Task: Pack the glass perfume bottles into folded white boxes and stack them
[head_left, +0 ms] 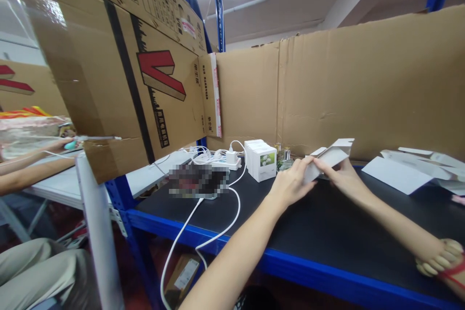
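Above the black tabletop [312, 232], a small white cardboard box [336, 152] with its end flaps standing out is held between both hands. My left hand [293, 181] is closed around its left side, the thumb along the top edge. From the right, my right hand [343, 174] grips the same box, its fingers partly hidden behind the card. Just left of my hands stands a row of finished-looking white boxes [267, 163] with a green and white flower picture on the front one. Flattened white cartons [399, 172] lie in a loose pile to the right.
A phone-like device [198, 181], its screen blurred out, lies at the left with a white cable [238, 203] hanging over the blue table edge [290, 266]. A white power strip [232, 161] is behind it. Cardboard walls [356, 92] enclose the back and left. A co-worker's arm [32, 169] shows far left.
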`<state>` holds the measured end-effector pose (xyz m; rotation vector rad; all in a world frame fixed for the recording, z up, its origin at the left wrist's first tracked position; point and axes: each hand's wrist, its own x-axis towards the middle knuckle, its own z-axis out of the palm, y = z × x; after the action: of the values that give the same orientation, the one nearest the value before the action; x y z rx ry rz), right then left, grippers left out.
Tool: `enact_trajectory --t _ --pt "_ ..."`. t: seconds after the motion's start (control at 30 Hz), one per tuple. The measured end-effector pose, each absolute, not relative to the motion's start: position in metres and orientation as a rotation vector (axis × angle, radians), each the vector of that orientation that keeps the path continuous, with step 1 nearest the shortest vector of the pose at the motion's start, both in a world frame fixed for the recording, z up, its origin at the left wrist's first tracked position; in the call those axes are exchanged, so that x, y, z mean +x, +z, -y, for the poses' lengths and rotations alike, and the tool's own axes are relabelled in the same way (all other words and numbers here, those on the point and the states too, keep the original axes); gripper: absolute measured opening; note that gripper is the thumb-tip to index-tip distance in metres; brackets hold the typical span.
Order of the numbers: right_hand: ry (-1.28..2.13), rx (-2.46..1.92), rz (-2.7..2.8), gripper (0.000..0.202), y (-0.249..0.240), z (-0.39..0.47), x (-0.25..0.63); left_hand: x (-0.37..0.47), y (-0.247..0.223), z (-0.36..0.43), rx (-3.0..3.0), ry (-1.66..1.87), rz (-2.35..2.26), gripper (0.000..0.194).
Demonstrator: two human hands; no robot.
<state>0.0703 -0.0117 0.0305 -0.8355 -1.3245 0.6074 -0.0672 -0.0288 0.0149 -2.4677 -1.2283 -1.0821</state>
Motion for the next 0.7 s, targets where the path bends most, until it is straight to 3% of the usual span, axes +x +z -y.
enact_trajectory --t 0.17,0.4,0.5,0.7 --pt "0.616 -1.129 1.492 0.055 0.027 0.01 0.075 -0.068 0.013 0.028 -2.532 -1.149 1.255 0.058" --pt "0.215 -1.022 1.745 0.061 0.018 -0.005 0.087 -0.077 0.012 0.025 -2.57 -1.437 1.269 0.06" --pt "0.2 -0.87 1.769 0.069 0.015 -0.007 0.087 -0.079 0.013 0.026 -2.579 -1.457 1.356 0.057" --pt "0.193 -0.814 1.813 0.054 0.014 -0.008 0.088 -0.079 0.018 0.032 -2.6 -1.422 1.443 0.05"
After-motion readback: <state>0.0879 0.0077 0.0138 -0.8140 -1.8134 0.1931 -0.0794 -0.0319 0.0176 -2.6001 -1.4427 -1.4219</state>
